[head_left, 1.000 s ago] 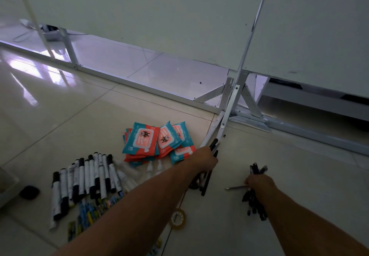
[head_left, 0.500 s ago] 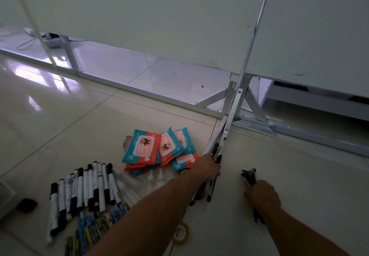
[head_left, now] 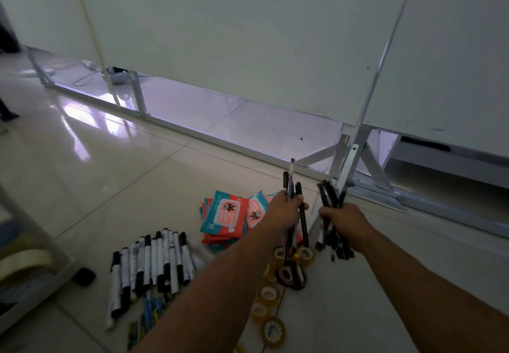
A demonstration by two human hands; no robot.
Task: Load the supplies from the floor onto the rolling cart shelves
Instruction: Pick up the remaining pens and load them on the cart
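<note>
Cart shelf point(head_left: 64, 266) holds a tape roll point(head_left: 26, 259); both hands point(head_left: 283, 212) point(head_left: 344, 221) grip pens point(head_left: 289, 187).

The glossy pale tiled floor point(head_left: 110, 176) carries a loose pile of teal-and-coral wet-wipe packs point(head_left: 224, 216) near the middle. Just in front of them, to the left, lies a side-by-side row of white markers with black caps point(head_left: 148, 264), with a few blue-and-yellow items point(head_left: 150, 308), too blurred to name, at its near end. To the right of the markers a string of clear tape rolls point(head_left: 268, 294) lies flat beside a black tape roll point(head_left: 292, 277). A small black object point(head_left: 84, 276) sits just beside the corner of the white cart point(head_left: 41, 292) at the left edge, and a white metal frame rail point(head_left: 234, 146) runs across the floor behind.
</note>
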